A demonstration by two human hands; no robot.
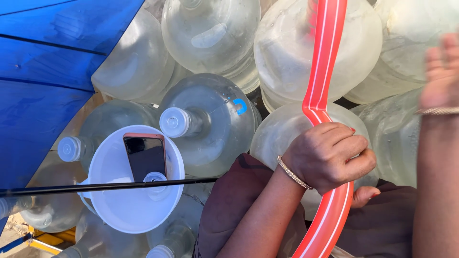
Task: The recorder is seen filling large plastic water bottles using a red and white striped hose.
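My left hand [330, 155], with a beaded bracelet at the wrist, is closed around a red hose with white stripes [322, 57]. The hose runs from the top of the view, bends at my fist and goes on down to the bottom edge. My right hand [442, 71] is at the right edge, blurred, with fingers stretched out and apart and nothing in it. It is over a large clear water jug [401, 124]. Several more clear plastic jugs lie packed together under and around both hands, among them one with a white cap [210, 124].
A white funnel [112, 210] sits among the jugs at lower left, with a dark smartphone [146, 155] lying inside it. A thin black rod [95, 187] crosses over the funnel. A blue tarp [43, 81] covers the left side. Maroon cloth [229, 200] lies below my left arm.
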